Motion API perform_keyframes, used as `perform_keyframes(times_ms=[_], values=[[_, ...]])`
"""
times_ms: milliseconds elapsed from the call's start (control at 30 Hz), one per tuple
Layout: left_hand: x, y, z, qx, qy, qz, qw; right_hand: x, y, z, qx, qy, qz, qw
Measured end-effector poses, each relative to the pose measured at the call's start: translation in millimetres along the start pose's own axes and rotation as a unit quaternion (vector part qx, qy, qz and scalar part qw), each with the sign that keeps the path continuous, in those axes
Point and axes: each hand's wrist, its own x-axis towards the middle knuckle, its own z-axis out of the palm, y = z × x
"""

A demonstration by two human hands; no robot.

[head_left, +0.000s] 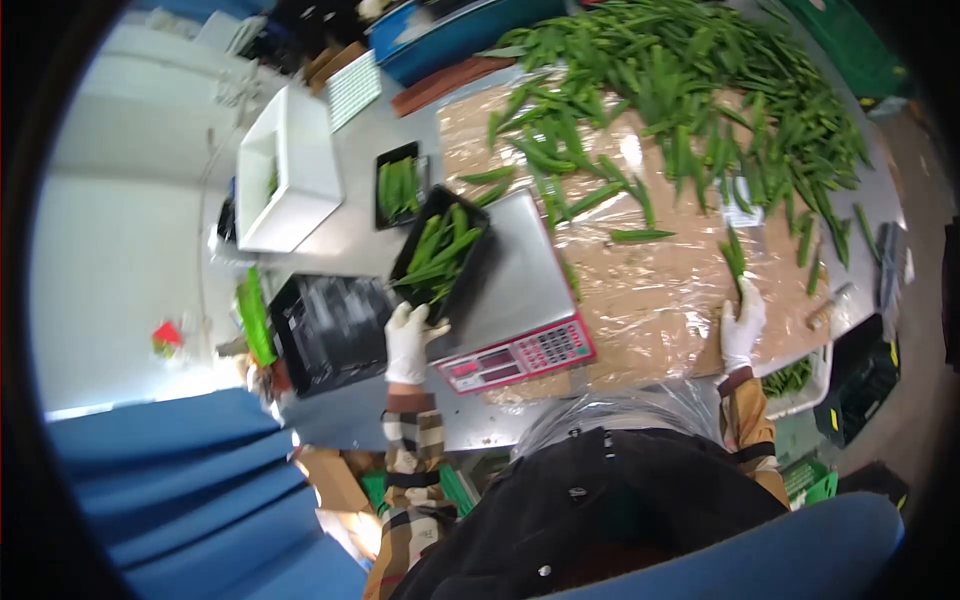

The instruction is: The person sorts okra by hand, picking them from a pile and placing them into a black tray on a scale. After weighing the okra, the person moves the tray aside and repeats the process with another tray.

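Note:
My left hand point(406, 345), in a white glove, grips the near end of a black tray point(474, 254) filled with okra. The tray is tilted and overlaps the left side of a scale point(510, 270) with a red keypad front. Over on the right, my gloved right hand point(742, 328) is closed round a few okra pods point(735, 255), their tips pointing away from me. Beneath that hand lies cardboard point(640, 300) covered in clear plastic film. A single okra pod point(641, 236) rests on the film between the scale and my right hand.
A big okra heap point(690, 70) covers the back of the table. Another filled black tray point(401, 188) sits behind the scale, near a white foam box point(300, 190). Stacked black trays point(335, 330) stand at left. A white bin of okra point(790, 385) is at lower right.

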Motion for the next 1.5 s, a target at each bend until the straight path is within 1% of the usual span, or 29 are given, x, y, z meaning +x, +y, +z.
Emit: perform_keyframes(times_ms=[67, 133, 200, 267, 300, 333, 400, 467, 500, 533, 567, 600, 633, 667, 700, 733, 800, 867, 933, 967, 1000, 1067, 1133, 1200, 1267, 1333, 1400, 1467, 1500], values=[[1.0, 10.0, 10.7, 0.040, -0.024, 0.012, 0.999, 3.3, 10.9, -0.9, 0.028, -0.009, 0.022, 0.999], [0.4, 10.6, 15.3, 0.070, -0.028, 0.005, 0.997, 9.1, 15.2, -4.8, 0.027, 0.000, 0.051, 0.998], [-4.3, 14.0, 23.2, 0.100, -0.042, 0.003, 0.994, 18.6, 8.6, -5.6, 0.114, -0.034, 0.152, 0.981], [-10.1, 11.8, 30.8, 0.118, -0.052, 0.000, 0.992, 29.4, -2.2, -4.7, 0.021, -0.068, 0.186, 0.980], [-13.2, 10.0, 33.3, 0.116, -0.062, -0.006, 0.991, 32.6, 2.3, 6.0, 0.020, -0.059, 0.213, 0.975], [-14.7, 8.0, 37.6, 0.115, -0.070, -0.008, 0.991, 33.3, 4.4, 14.3, 0.052, -0.054, 0.225, 0.971], [-24.0, 5.5, 45.9, 0.118, -0.072, -0.007, 0.990, 48.3, -34.4, 19.2, 0.177, -0.050, 0.199, 0.963], [-27.5, -4.8, 50.5, 0.113, -0.063, 0.005, 0.992, 67.4, -101.9, 12.2, 0.250, -0.090, 0.112, 0.958], [-30.1, -4.6, 55.1, 0.114, -0.073, 0.018, 0.991, 76.5, -142.7, 5.2, 0.278, -0.094, 0.052, 0.955], [-32.3, -2.6, 62.0, 0.115, -0.086, 0.034, 0.989, 82.0, -168.3, 7.6, 0.296, -0.111, -0.027, 0.948], [-36.0, 2.1, 67.2, 0.103, -0.089, 0.020, 0.991, 88.3, -194.8, 9.9, 0.307, -0.082, -0.130, 0.939], [-39.7, 5.6, 72.2, 0.090, -0.093, 0.007, 0.992, 87.1, -208.7, 21.8, 0.289, -0.104, -0.178, 0.935], [-41.7, 5.6, 75.0, 0.078, -0.084, 0.017, 0.993, 85.7, -223.5, 29.9, 0.268, -0.143, -0.214, 0.928], [-43.3, 7.1, 74.8, 0.071, -0.086, 0.004, 0.994, 83.3, -235.7, 35.2, 0.246, -0.180, -0.250, 0.919], [-41.2, 2.2, 69.5, 0.072, -0.085, 0.010, 0.994, 81.1, -243.5, 38.7, 0.256, -0.214, -0.240, 0.911], [-37.7, -2.9, 63.5, 0.073, -0.084, 0.016, 0.994, 80.7, -246.9, 38.1, 0.265, -0.200, -0.243, 0.911], [-37.1, 1.7, 56.2, 0.018, -0.075, -0.029, 0.997, 76.2, -237.2, 43.0, 0.320, -0.173, -0.200, 0.909], [-32.4, 18.9, 50.2, 0.032, -0.067, -0.046, 0.996, 70.4, -217.7, 31.1, 0.303, -0.131, -0.154, 0.931], [-13.0, 30.6, 42.5, 0.017, -0.061, -0.021, 0.998, 60.1, -186.6, 27.8, 0.298, -0.134, -0.074, 0.942], [-1.6, 38.5, 40.2, 0.006, -0.050, 0.009, 0.999, 54.0, -169.3, 26.3, 0.295, -0.152, -0.031, 0.943], [14.8, 44.6, 37.2, -0.020, -0.030, 0.028, 0.999, 47.3, -152.9, 24.7, 0.289, -0.170, 0.013, 0.942], [59.1, 48.5, 28.2, -0.053, 0.040, 0.071, 0.995, 35.1, -126.9, 19.3, 0.258, -0.179, 0.039, 0.949], [114.3, 46.5, 11.8, -0.058, 0.130, 0.081, 0.986, 23.1, -116.6, 18.5, 0.264, -0.172, 0.078, 0.946], [174.4, 37.9, -0.4, -0.084, 0.174, 0.135, 0.972, 8.8, -103.1, 20.2, 0.253, -0.167, 0.109, 0.947], [224.7, 26.1, -19.4, -0.124, 0.168, 0.060, 0.976, 4.8, -106.1, 16.8, 0.245, -0.193, 0.100, 0.945], [224.2, 34.3, -22.6, -0.199, 0.017, -0.039, 0.979, -0.9, -111.3, 14.7, 0.260, -0.214, 0.111, 0.935], [232.6, 38.6, -29.8, -0.181, 0.027, -0.116, 0.976, -3.0, -110.4, 12.5, 0.244, -0.228, 0.092, 0.938], [177.5, 63.1, -4.2, -0.041, 0.051, 0.010, 0.998, -6.7, -105.5, 14.6, 0.229, -0.229, 0.086, 0.942], [147.9, 71.3, 8.3, 0.080, 0.118, 0.153, 0.978, -8.0, -99.6, 17.0, 0.220, -0.225, 0.087, 0.945]])
